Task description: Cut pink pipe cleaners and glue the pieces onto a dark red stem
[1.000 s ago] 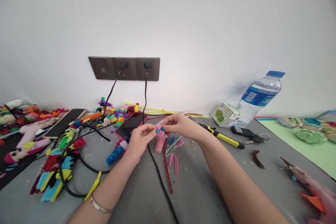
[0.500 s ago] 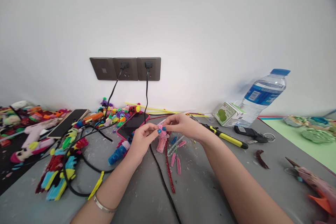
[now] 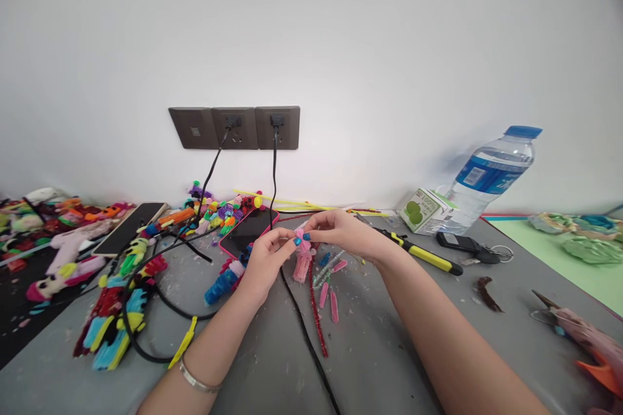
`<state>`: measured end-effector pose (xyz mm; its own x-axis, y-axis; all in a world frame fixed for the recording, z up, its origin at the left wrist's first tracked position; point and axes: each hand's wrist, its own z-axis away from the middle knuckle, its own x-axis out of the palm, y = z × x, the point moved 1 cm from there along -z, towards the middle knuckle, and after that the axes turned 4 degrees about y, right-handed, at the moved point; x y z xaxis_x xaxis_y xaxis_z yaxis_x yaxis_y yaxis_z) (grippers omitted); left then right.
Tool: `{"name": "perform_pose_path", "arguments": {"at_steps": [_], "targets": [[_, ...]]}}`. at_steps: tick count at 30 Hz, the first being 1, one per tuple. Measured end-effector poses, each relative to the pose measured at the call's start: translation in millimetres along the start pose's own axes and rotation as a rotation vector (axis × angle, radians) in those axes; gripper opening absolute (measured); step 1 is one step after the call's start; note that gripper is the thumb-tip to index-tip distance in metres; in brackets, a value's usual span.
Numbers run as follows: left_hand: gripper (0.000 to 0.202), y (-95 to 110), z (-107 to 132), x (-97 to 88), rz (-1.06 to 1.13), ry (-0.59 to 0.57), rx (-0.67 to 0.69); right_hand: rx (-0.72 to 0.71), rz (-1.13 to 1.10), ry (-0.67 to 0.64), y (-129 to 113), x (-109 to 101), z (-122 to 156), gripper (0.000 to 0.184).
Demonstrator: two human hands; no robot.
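Both my hands meet over the middle of a grey table (image 3: 370, 350). My left hand (image 3: 265, 262) and my right hand (image 3: 335, 230) pinch a small pink fuzzy craft piece (image 3: 302, 258) between thumbs and fingertips, its lower part hanging down between them. Just under the hands lie a red pipe cleaner (image 3: 316, 314), small pink pieces (image 3: 333, 305) and a silvery twisted piece (image 3: 325, 270). A blue fuzzy roll (image 3: 220, 285) lies left of my left hand. A silver bracelet (image 3: 195, 379) sits on my left wrist.
A pink-cased phone (image 3: 246, 230) lies behind the hands, black cables (image 3: 296, 331) running from wall sockets (image 3: 233, 127). Colourful pipe-cleaner figures (image 3: 114, 321) crowd the left. A yellow-black tool (image 3: 421, 258), carton (image 3: 423, 211), water bottle (image 3: 487, 175), keys (image 3: 470, 246) and glue gun (image 3: 584, 340) sit right.
The view has drifted slightly, so everything sits a little further right. My hands stay pinched on the pink piece with barely any movement.
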<state>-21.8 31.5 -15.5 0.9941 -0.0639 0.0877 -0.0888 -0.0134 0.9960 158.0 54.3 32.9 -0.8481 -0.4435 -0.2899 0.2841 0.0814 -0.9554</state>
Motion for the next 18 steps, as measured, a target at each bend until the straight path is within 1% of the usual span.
{"name": "perform_pose_path", "arguments": {"at_steps": [6, 9, 13, 18], "targets": [[0.033, 0.1, 0.5, 2.1, 0.081, 0.018, -0.021, 0.004, -0.029, -0.017, -2.0, 0.1, 0.8, 0.038], [0.035, 1.0, 1.1, 2.9, 0.154, 0.009, -0.065, -0.005, -0.058, -0.024, -4.3, -0.7, 2.0, 0.039], [0.040, 2.8, 3.1, 4.9, 0.316, -0.064, -0.152, -0.033, -0.110, -0.055, -6.7, -1.0, 3.5, 0.039], [0.046, 4.0, 5.2, 6.8, 0.478, -0.177, -0.207, -0.070, -0.184, -0.163, -9.5, -0.7, 6.7, 0.032]]}}
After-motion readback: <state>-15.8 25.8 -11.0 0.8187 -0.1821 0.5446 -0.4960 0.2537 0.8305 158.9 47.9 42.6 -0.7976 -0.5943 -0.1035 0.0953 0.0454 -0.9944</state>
